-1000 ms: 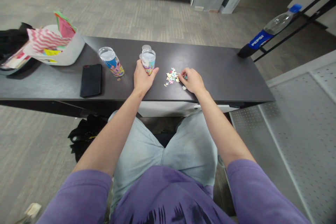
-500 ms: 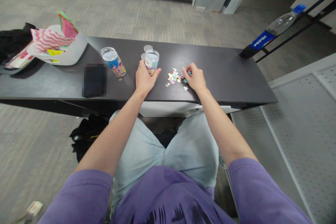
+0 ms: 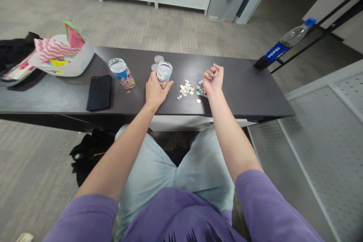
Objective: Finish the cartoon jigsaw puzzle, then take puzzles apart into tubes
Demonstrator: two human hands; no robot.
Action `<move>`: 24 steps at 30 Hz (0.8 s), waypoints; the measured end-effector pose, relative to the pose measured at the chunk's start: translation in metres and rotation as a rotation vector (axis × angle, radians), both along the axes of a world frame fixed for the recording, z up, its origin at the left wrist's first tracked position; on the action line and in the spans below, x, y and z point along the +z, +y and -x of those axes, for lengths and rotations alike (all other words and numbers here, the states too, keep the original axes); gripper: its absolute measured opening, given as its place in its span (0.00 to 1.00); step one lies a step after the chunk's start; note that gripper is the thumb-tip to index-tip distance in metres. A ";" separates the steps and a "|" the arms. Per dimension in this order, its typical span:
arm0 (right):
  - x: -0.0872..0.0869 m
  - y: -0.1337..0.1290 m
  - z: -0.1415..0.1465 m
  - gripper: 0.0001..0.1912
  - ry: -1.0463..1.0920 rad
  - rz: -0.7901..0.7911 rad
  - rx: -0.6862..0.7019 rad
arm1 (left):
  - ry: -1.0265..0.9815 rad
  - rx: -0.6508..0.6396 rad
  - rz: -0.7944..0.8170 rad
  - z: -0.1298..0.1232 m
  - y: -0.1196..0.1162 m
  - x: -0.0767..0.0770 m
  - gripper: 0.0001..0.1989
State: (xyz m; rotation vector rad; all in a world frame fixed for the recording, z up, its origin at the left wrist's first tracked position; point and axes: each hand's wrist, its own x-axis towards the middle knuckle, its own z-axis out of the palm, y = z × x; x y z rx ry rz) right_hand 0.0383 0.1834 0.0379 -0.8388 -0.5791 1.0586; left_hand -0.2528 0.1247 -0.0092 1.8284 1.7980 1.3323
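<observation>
My left hand (image 3: 155, 90) is wrapped round a clear plastic canister (image 3: 165, 72) with a colourful printed label, upright on the dark table. My right hand (image 3: 213, 79) is turned palm up above the table, its fingers curled over several small jigsaw puzzle pieces (image 3: 216, 72). Loose jigsaw pieces (image 3: 186, 88) in mixed colours lie between the two hands, and some are partly hidden behind my right wrist. Two round lids (image 3: 159, 59) rest just behind the held canister. To the left stands a second canister (image 3: 122, 73) with a blue and pink label, one small piece beside its base.
A black phone (image 3: 99, 93) lies left on the dark table (image 3: 238, 87). Behind it stands a white basket (image 3: 82, 60) with striped packaging. A Pepsi bottle (image 3: 279, 50) stands at the right rear edge. Black fabric (image 3: 17, 51) is at the far left.
My right hand has lifted from the pile and turned palm up, with jigsaw pieces now showing in it. My left hand stays on the canister. The view has shifted slightly.
</observation>
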 end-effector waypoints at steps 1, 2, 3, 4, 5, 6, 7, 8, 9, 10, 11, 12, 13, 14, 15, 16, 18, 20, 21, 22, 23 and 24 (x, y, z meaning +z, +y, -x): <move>0.000 0.000 0.002 0.26 0.045 0.002 0.006 | 0.001 0.002 0.002 0.000 0.000 0.000 0.32; 0.000 0.000 0.004 0.24 0.085 0.006 0.011 | 0.002 0.003 0.005 -0.001 0.000 0.000 0.32; 0.000 0.000 0.006 0.22 0.122 0.011 0.015 | 0.004 0.003 0.009 -0.001 0.000 0.000 0.32; 0.000 0.000 0.008 0.20 0.156 0.017 0.018 | 0.006 0.003 0.014 -0.001 0.000 -0.001 0.32; 0.001 0.000 0.010 0.17 0.187 0.023 0.022 | 0.007 0.002 0.018 -0.001 0.000 -0.001 0.32; 0.001 0.000 0.012 0.15 0.215 0.028 0.025 | 0.008 0.001 0.022 -0.001 0.000 0.000 0.32; 0.002 0.000 0.015 0.14 0.240 0.033 0.029 | 0.008 0.000 0.025 -0.001 0.000 0.000 0.32; 0.003 0.000 0.017 0.14 0.262 0.037 0.032 | 0.009 -0.001 0.027 -0.001 0.000 0.000 0.32; 0.004 0.000 0.019 0.15 0.281 0.043 0.037 | 0.009 -0.001 0.028 -0.001 0.000 0.000 0.32; 0.005 0.001 0.022 0.16 0.298 0.050 0.042 | 0.010 -0.001 0.028 -0.001 0.000 0.001 0.32; 0.007 0.001 0.025 0.18 0.312 0.060 0.047 | 0.010 0.000 0.027 -0.001 -0.001 0.001 0.32; 0.008 0.002 0.029 0.21 0.326 0.073 0.053 | 0.012 -0.001 0.026 -0.002 -0.001 0.002 0.32; 0.010 0.003 0.033 0.23 0.339 0.086 0.057 | 0.014 -0.002 0.024 -0.002 -0.002 0.002 0.32; 0.012 0.004 0.037 0.24 0.353 0.099 0.060 | 0.017 -0.003 0.023 -0.003 -0.003 0.003 0.32; 0.014 0.005 0.041 0.24 0.368 0.110 0.060 | 0.021 -0.005 0.023 -0.003 -0.003 0.003 0.32; 0.016 0.006 0.046 0.24 0.384 0.119 0.057 | 0.027 -0.008 0.023 -0.004 -0.004 0.004 0.32; 0.022 0.007 0.056 0.22 0.418 0.125 0.048 | 0.041 -0.013 0.024 -0.005 -0.006 0.005 0.32; 0.029 0.008 0.066 0.21 0.445 0.115 0.043 | 0.060 -0.023 0.025 -0.005 -0.008 0.008 0.32; 0.033 0.009 0.071 0.21 0.453 0.107 0.043 | 0.069 -0.029 0.027 -0.006 -0.009 0.009 0.32; 0.037 0.010 0.076 0.21 0.457 0.098 0.048 | 0.079 -0.036 0.029 -0.006 -0.010 0.010 0.32; 0.042 0.012 0.081 0.22 0.458 0.090 0.054 | 0.091 -0.043 0.032 -0.007 -0.011 0.012 0.32; 0.046 0.013 0.086 0.22 0.454 0.083 0.062 | 0.104 -0.049 0.036 -0.007 -0.012 0.014 0.32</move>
